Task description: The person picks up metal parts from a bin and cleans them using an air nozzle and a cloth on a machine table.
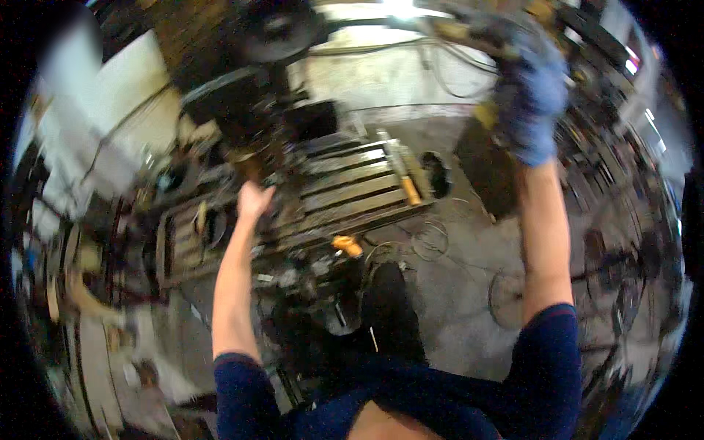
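My bare left hand point(255, 199) reaches to the dark machine point(268, 110) with a round wheel point(275, 33) on top. Its thumb sticks out to the right. The fingers blur into a brownish part at the machine's base, so their grip does not show. My right hand point(535, 95), in a blue glove, is raised at the upper right. It appears closed around the end of a greyish bar point(455, 31), but blur hides what exactly lies in it. Between the hands, a tool with an orange handle point(411, 191) rests on the slotted metal table point(345, 180).
An orange object point(347, 246) lies by the table's front edge. A thin coiled cable point(429, 240) is on the floor. To the right stands a dark box-like block point(488, 169), with racks of metal parts point(609, 154) beyond. A bright lamp point(402, 9) shines at the top.
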Motion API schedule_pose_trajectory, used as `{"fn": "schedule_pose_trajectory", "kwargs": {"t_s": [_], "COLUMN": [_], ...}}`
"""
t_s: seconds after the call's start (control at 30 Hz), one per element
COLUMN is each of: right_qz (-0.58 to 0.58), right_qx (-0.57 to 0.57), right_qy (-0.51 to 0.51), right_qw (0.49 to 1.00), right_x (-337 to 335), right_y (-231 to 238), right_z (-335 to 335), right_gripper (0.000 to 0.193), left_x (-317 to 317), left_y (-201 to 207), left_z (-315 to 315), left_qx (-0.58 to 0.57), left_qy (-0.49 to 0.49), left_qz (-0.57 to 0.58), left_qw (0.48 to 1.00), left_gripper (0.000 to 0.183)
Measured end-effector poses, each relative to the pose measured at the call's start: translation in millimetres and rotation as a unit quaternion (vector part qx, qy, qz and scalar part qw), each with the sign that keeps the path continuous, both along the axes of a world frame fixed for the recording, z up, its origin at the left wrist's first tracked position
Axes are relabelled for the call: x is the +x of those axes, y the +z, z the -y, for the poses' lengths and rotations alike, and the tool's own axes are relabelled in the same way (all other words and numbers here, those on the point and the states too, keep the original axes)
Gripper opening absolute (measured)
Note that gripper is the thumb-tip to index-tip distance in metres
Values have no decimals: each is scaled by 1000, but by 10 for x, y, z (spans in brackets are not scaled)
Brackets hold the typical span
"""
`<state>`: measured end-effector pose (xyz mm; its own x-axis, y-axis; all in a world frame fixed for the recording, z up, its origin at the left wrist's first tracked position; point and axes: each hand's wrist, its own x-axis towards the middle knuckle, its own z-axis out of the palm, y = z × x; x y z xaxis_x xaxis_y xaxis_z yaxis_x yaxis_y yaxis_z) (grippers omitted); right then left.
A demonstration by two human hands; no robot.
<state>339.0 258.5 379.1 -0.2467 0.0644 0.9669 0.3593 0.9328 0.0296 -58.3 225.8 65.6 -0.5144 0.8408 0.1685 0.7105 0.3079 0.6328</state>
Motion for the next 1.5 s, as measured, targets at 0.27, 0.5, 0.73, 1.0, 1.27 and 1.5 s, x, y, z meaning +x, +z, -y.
{"fn": "schedule_pose_trajectory", "kwargs": {"t_s": [0.27, 0.5, 0.73, 1.0, 1.27, 1.5], "right_qz": [-105, -167, -78, -96, -119, -134], "right_qx": [-190, -199, -164, -178, -184, -201], "right_qy": [242, 247, 176, 208, 179, 225], "right_qw": [946, 933, 968, 957, 959, 944], "right_x": [-85, -127, -120, -181, -141, -213], "right_y": [-269, -709, -503, -422, -962, -822], "right_z": [28, 49, 10, 97, 93, 132], "right_gripper": [30, 39, 36, 33, 34, 46], "left_x": [-132, -128, -193, -49, -38, -277], "left_y": [-198, -255, -354, -92, -103, -386], "left_z": [-72, -79, -56, 69, -19, -112], "left_qx": [4, 14, 103, 61, 18, 47], "left_qy": [77, 89, 91, 125, 131, 85], "left_qz": [20, -30, -63, -43, -24, -32], "left_qw": [997, 995, 989, 989, 991, 995], "left_gripper": [36, 36, 32, 28, 37, 39]}}
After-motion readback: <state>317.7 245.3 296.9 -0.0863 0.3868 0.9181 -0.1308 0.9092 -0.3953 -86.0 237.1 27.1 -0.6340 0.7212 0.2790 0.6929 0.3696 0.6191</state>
